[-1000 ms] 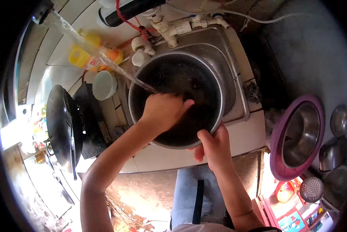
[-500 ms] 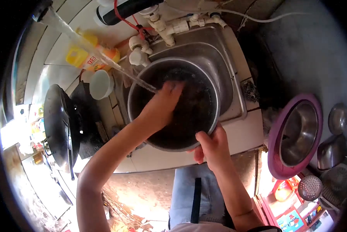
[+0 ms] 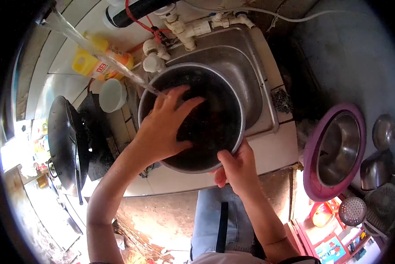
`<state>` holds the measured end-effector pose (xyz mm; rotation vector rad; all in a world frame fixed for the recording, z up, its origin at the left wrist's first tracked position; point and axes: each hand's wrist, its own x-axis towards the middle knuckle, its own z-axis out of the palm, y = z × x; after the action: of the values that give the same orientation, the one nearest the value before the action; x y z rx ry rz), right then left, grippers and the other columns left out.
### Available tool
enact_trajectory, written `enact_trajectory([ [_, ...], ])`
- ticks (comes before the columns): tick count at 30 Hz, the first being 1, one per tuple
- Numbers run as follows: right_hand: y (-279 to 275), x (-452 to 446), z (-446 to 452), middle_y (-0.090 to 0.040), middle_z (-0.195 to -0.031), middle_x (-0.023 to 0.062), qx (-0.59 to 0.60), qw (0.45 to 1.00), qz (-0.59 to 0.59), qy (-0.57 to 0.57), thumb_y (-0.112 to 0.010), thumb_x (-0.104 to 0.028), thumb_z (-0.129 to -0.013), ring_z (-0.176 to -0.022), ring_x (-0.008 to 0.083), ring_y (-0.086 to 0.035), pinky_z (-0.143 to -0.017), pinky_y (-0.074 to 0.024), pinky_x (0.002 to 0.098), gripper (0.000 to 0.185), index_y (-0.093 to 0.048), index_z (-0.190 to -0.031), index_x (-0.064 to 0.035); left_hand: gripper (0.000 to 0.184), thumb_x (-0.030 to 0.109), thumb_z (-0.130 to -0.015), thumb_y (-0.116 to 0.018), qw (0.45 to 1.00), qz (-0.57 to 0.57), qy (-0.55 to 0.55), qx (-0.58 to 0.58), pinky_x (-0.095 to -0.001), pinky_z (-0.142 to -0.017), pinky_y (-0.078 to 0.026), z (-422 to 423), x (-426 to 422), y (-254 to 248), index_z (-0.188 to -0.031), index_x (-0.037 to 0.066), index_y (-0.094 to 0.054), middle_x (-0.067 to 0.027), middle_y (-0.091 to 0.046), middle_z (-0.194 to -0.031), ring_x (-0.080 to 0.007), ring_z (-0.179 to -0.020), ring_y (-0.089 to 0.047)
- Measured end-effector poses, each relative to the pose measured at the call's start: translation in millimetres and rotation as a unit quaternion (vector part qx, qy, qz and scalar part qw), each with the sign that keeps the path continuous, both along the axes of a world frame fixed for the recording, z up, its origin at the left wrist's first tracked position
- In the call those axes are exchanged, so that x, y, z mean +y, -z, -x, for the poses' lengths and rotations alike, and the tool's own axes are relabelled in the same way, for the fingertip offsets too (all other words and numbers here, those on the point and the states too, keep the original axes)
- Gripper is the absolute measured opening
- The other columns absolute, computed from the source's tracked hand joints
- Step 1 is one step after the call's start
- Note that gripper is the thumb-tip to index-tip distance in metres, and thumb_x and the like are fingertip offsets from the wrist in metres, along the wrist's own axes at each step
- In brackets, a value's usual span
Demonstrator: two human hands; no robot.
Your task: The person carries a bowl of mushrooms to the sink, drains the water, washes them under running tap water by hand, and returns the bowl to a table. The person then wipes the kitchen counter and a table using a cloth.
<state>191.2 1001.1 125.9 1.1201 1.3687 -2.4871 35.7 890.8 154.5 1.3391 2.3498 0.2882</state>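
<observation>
A large round metal pot [image 3: 242, 112] with a dark interior sits over the left part of the sink [image 3: 255, 79]. My left hand [image 3: 164, 125] is over the pot's left side, fingers spread and holding nothing. Running water [image 3: 98, 52] falls from the upper left to the pot's left rim, right by my left fingers. At the lower right, my right hand [image 3: 238, 165] grips the pot's rim, thumb on top and fingers beneath. What lies inside the pot is too dark to make out.
White taps and pipes [image 3: 186, 31] line the sink's back. Left of it are a yellow bottle [image 3: 101, 61], a pale cup [image 3: 113, 95] and a black wok [image 3: 65, 145]. On the right hang a purple basin [image 3: 310, 176], a ladle [image 3: 384, 132] and a perforated skimmer [image 3: 352, 211].
My left hand has come up from deep in the pot toward its left side, and its fingers have spread. My right hand keeps its hold on the rim.
</observation>
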Motion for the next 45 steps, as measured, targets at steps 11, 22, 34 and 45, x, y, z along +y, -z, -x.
enact_trajectory([
  [11, 3, 2, -2, -0.054, -0.067, 0.0121, -0.009, 0.999, -0.024, 0.038, -0.043, -0.001, -0.081, -0.038, 0.0164, -0.054, -0.03, -0.0434, 0.026, 0.043, -0.03, -0.121, -0.0011, 0.099, 0.032, -0.065, -0.071, 0.991, -0.094, -0.038, -0.089, -0.0533, -0.103, -0.018, -30, 2, 63, -0.139, 0.012, -0.009, -0.0213, -0.014, -0.139, -0.0513, -0.123, -0.016],
  [22, 5, 11, -11, -0.057, -0.067, 0.0112, -0.038, 0.993, -0.068, 0.083, -0.046, -0.004, -0.076, -0.033, 0.015, -0.047, -0.026, -0.0336, 0.0232, 0.032, -0.043, -0.108, 0.0007, 0.042, 0.019, -0.082, -0.053, 0.993, -0.067, 0.06, -0.072, -0.051, -0.097, -0.031, -44, 9, 40, -0.123, 0.017, -0.047, -0.0102, -0.034, -0.136, -0.0454, -0.117, -0.036],
  [34, 12, -1, -6, -0.056, -0.067, 0.0135, -0.004, 1.0, -0.017, 0.015, -0.044, -0.004, -0.081, -0.037, 0.0168, -0.053, -0.03, -0.0419, 0.025, 0.034, -0.033, -0.114, -0.0012, 0.073, 0.017, -0.066, -0.067, 0.987, -0.135, -0.08, -0.046, -0.0436, -0.093, -0.037, -34, 33, 56, -0.131, 0.015, -0.034, -0.0173, -0.036, -0.126, -0.0411, -0.115, -0.034],
  [45, 13, -10, -6, -0.055, -0.07, 0.0144, -0.016, 1.0, -0.008, 0.026, -0.043, -0.002, -0.079, -0.035, 0.0172, -0.051, -0.028, -0.0411, 0.0259, 0.037, -0.032, -0.114, -0.0001, 0.021, 0.025, -0.082, -0.047, 0.992, 0.02, -0.096, -0.075, -0.0424, -0.054, -0.047, -53, 14, 61, -0.092, 0.011, -0.059, -0.0136, -0.06, -0.067, -0.0317, -0.059, -0.06],
])
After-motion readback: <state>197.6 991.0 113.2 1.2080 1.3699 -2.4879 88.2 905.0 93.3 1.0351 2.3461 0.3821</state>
